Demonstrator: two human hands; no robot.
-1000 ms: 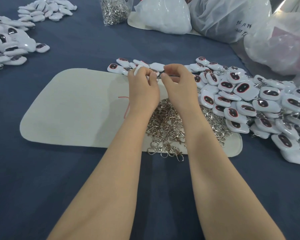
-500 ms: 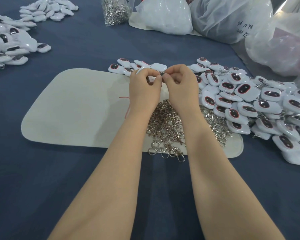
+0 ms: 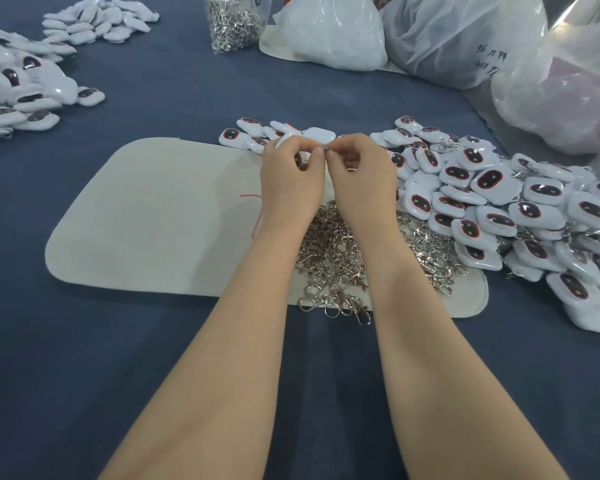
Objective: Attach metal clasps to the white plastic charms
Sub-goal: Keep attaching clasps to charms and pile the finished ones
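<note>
Clear bag (image 3: 440, 36) at upper right showing dark handwritten marks (image 3: 490, 62) ("96" readable, rest unclear). White charms (image 3: 492, 199) lying heaped at right of frame: glossy rounded squares with dark, red-rimmed ovals, spilling onto pale mat (image 3: 153, 220). Loose silver clasps (image 3: 333, 258) piling under wrists at centre. Left hand (image 3: 291, 181) gripping one charm (image 3: 286, 142), mostly hidden; right hand (image 3: 361, 178) pinching tiny clasp (image 3: 326, 150) against it, fingertips meeting above mat's far edge

small assembly workshop, heaps of white charms (image 3: 520, 209), loose metal clasps (image 3: 336, 251), bulk plastic bags (image 3: 458, 32)
</note>
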